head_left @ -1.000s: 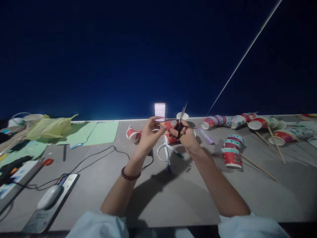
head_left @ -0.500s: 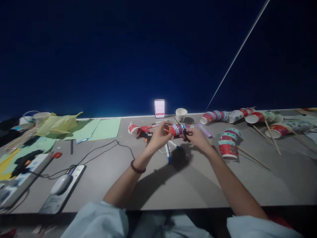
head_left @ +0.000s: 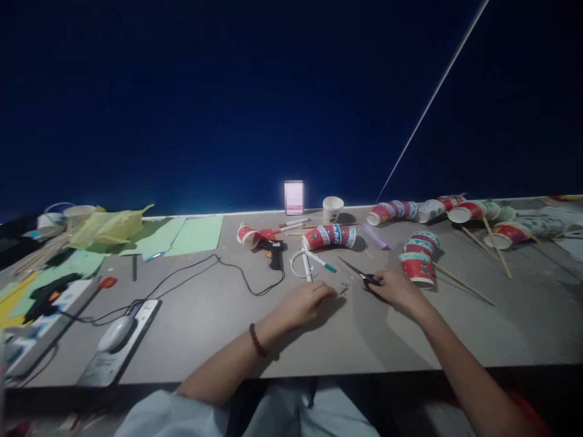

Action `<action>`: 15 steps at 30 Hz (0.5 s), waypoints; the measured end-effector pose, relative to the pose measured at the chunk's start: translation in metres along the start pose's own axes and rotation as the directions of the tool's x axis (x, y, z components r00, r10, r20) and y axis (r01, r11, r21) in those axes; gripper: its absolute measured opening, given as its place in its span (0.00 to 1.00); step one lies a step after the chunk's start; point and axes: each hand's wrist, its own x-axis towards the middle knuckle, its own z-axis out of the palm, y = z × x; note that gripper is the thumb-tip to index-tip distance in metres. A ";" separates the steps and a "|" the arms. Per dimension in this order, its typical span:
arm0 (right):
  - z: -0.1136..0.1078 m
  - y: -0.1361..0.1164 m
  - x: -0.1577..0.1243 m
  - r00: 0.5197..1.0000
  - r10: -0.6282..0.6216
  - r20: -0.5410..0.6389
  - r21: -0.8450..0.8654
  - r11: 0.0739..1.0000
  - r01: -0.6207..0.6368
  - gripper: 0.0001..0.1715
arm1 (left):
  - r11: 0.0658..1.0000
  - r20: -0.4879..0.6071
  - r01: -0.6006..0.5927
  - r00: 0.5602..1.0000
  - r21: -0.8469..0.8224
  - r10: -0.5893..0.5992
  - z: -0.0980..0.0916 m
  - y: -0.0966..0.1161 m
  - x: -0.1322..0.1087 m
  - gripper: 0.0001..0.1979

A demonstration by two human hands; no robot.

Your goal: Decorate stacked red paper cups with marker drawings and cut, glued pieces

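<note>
Head view: left forearm, with a beaded bracelet (head_left: 257, 340), angles in low over the table. The left hand (head_left: 310, 303) is palm-down with fingers curled, covering the near end of a white marker (head_left: 306, 267); can't tell if they grip anything. Right hand (head_left: 403, 291) has its fingers around the handles of the scissors (head_left: 367, 277), blades pointing away to the left, near some tiny dark scraps (head_left: 344, 289) I can't make out. Farther back, the phone (head_left: 294, 198) screen's unreadable.

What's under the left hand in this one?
A white marker reaches the left hand; its near end is covered, and anything else beneath the hand can't be seen.
</note>
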 end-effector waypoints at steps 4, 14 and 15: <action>-0.014 -0.015 0.009 0.999 0.019 -0.032 -0.208 0.978 -0.026 0.15 | 0.965 -0.061 0.094 0.992 -0.244 -0.113 0.010 -0.013 -0.004 0.18; -0.016 -0.045 0.032 0.988 -0.066 -0.140 -0.470 0.883 -0.008 0.16 | 0.994 -0.337 0.111 0.935 -0.021 -0.112 0.013 -0.024 0.009 0.12; -0.016 -0.046 0.032 0.988 -0.072 -0.136 -0.475 0.880 -0.001 0.16 | 0.993 -0.351 0.106 0.932 0.044 -0.084 0.012 -0.023 0.009 0.10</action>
